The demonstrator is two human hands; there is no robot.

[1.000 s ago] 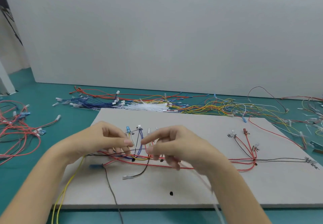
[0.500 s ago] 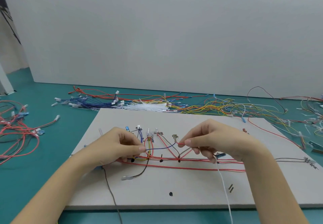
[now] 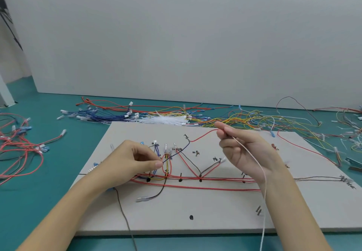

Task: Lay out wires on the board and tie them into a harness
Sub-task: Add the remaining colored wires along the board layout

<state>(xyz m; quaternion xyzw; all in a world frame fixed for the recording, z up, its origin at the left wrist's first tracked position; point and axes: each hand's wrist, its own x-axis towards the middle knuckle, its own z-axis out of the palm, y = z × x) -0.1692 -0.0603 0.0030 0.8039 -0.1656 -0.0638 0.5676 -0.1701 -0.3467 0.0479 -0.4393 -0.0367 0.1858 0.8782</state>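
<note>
Two bare forearms enter from the bottom edge of the frame, one at lower left, one at lower right. No sleeve covers either as far as the frame shows. The left hand (image 3: 135, 160) and right hand (image 3: 244, 151) wear no gloves; the visible fingernails are short and unpainted.

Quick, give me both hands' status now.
Left hand: pinching the dark blue wire on the board.
Right hand: raised, holding a red wire and a white cord.
</note>
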